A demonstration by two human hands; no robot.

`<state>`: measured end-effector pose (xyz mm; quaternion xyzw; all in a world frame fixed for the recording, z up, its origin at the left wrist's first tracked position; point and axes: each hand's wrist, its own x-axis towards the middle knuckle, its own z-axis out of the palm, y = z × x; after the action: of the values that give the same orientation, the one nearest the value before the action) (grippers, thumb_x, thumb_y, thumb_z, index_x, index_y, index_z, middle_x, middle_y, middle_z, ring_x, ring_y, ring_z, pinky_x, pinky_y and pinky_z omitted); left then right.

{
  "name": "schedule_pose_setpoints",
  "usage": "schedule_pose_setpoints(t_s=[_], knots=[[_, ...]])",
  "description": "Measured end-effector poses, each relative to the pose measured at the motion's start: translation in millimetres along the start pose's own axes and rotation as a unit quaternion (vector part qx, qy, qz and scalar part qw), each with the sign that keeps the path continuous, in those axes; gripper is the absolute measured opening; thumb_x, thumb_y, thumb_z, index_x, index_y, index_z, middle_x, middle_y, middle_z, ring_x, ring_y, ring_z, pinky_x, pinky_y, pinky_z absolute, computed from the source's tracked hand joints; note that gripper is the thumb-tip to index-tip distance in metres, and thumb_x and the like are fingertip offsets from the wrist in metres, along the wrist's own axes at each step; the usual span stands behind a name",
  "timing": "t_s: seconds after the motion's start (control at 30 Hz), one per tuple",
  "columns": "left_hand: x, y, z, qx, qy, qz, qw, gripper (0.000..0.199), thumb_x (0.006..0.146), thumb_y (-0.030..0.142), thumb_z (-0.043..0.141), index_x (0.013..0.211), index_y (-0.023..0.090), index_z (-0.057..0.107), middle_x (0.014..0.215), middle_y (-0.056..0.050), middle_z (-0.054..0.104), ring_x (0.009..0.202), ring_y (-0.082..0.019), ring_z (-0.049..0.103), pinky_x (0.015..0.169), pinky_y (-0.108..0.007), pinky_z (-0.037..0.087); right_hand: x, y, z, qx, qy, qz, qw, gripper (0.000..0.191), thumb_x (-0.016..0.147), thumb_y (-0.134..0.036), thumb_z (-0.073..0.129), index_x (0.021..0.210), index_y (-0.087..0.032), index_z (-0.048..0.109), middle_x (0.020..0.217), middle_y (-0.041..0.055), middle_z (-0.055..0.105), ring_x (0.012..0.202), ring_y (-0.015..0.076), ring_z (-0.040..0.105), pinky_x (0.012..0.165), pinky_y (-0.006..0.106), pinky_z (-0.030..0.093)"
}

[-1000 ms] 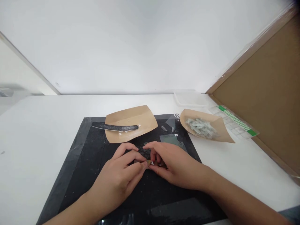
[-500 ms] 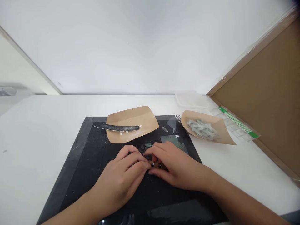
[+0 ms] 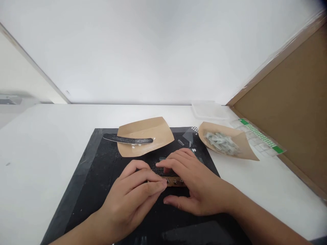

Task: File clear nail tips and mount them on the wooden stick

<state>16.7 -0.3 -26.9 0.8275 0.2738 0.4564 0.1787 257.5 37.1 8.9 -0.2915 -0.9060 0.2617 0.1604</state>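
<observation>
A narrow brown strip (image 3: 171, 181) with several small shiny dark-and-silver pieces on it lies across the black mat (image 3: 84, 190). My left hand (image 3: 138, 190) closes its thumb and fingertips at the strip's left end, covering that part. Over the right end is my right hand (image 3: 196, 183), thumb and forefinger spread wide apart, with nothing visible between them. Just beyond its fingers, a clear nail tip (image 3: 162, 159) lies partly hidden on the mat.
A curved black nail file (image 3: 127, 139) rests across a brown paper sheet (image 3: 145, 126) with small white bits. More clear nail tips (image 3: 181, 142) lie nearby. At right stand a paper tray (image 3: 245, 143) heaped with nail tips and a green-edged clear sheet (image 3: 263, 136). Cardboard (image 3: 288, 102) borders the right side.
My right thumb and fingers have spread apart, with the thumb lower and the fingers higher, exposing more of the strip. My left fingertips have shifted slightly right. The view moved a little.
</observation>
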Motion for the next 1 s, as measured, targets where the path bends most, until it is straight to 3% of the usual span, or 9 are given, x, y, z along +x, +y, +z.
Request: schedule_pose_setpoints(t_s=[0.17, 0.37, 0.6, 0.87, 1.0], knots=[[3.8, 1.4, -4.5, -0.032, 0.021, -0.025, 0.999, 0.032, 0.090, -0.006, 0.068, 0.111, 0.018, 0.075, 0.100, -0.006, 0.076, 0.092, -0.019, 0.061, 0.081, -0.036, 0.056, 1.0, -4.5, 3.5, 0.026, 0.050, -0.044, 0.997, 0.052, 0.095, -0.046, 0.073, 0.136, -0.023, 0.050, 0.119, 0.0082, 0.066, 0.111, 0.0259, 0.058, 0.099, 0.044, 0.040], [5.3, 2.5, -2.4, -0.050, 0.050, -0.078, 0.994, 0.024, 0.093, 0.000, 0.069, 0.105, 0.019, 0.076, 0.094, -0.006, 0.073, 0.087, -0.018, 0.065, 0.075, -0.032, 0.057, 2.9, -2.6, 16.4, -0.004, 0.040, -0.056, 0.998, 0.016, 0.106, -0.037, 0.060, 0.103, -0.021, 0.059, 0.104, 0.0040, 0.068, 0.097, 0.0193, 0.057, 0.086, 0.037, 0.037], [4.3, -0.2, -0.8, -0.053, 0.054, -0.108, 0.991, 0.016, 0.095, 0.008, 0.071, 0.107, 0.017, 0.076, 0.091, -0.006, 0.072, 0.080, -0.016, 0.062, 0.067, -0.028, 0.056, 2.7, -2.5, 15.9, -0.001, 0.054, -0.054, 0.997, 0.016, 0.111, -0.031, 0.050, 0.101, -0.020, 0.057, 0.097, 0.0014, 0.067, 0.086, 0.0162, 0.054, 0.079, 0.034, 0.032], [5.5, -0.7, -1.5, -0.047, 0.049, -0.107, 0.992, 0.017, 0.095, 0.008, 0.071, 0.108, 0.017, 0.076, 0.090, -0.007, 0.073, 0.079, -0.016, 0.064, 0.058, -0.024, 0.052, 1.5, -3.0, 11.6, 0.057, 0.035, -0.039, 0.997, 0.034, 0.115, -0.036, 0.034, 0.099, -0.021, 0.060, 0.092, 0.0025, 0.067, 0.086, 0.0179, 0.056, 0.082, 0.036, 0.035], [5.6, -0.5, -1.5, -0.046, 0.047, -0.090, 0.994, 0.019, 0.093, 0.006, 0.072, 0.108, 0.017, 0.076, 0.090, -0.007, 0.073, 0.081, -0.016, 0.065, 0.061, -0.025, 0.053, 1.6, -4.1, 9.6, 0.084, 0.025, -0.036, 0.995, 0.039, 0.115, -0.036, 0.029, 0.096, -0.021, 0.060, 0.090, 0.0026, 0.068, 0.086, 0.0180, 0.057, 0.084, 0.036, 0.037]])
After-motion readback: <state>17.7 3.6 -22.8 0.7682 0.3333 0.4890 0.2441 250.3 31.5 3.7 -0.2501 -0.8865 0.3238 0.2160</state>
